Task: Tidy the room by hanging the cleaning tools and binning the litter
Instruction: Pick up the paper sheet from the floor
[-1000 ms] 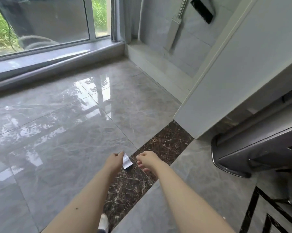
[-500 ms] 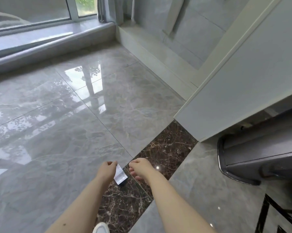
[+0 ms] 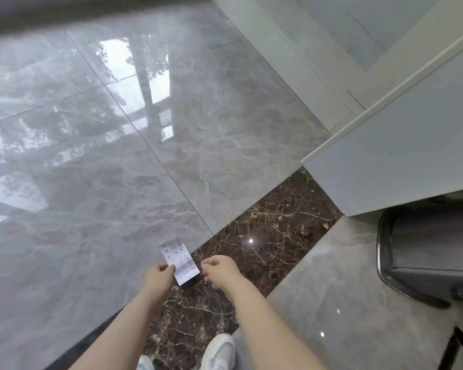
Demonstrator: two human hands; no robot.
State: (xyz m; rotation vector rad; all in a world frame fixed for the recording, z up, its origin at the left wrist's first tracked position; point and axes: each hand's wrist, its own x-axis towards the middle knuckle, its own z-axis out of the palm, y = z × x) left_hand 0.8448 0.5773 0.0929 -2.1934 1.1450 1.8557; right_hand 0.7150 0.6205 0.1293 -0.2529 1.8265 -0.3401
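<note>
A small white slip of printed paper [image 3: 180,263], the litter, hangs above the glossy floor. My left hand [image 3: 159,279] pinches its left edge between thumb and fingers. My right hand [image 3: 219,271] hovers just right of the slip with its fingers loosely curled downward, holding nothing and not touching the paper. Both forearms reach forward from the bottom of the view. No cleaning tools or bin show now.
Grey marble floor tiles [image 3: 97,182] spread left, and a dark brown marble strip [image 3: 265,236] runs under my hands. A white door panel [image 3: 401,156] stands at right, with a dark grey metal object [image 3: 425,252] beside it. My white shoes [image 3: 219,351] show at the bottom.
The view has tilted down, so the window and the hanging tools left the frame. The paper slip now stands taller, unfolded in my left hand. My right hand stays beside it.
</note>
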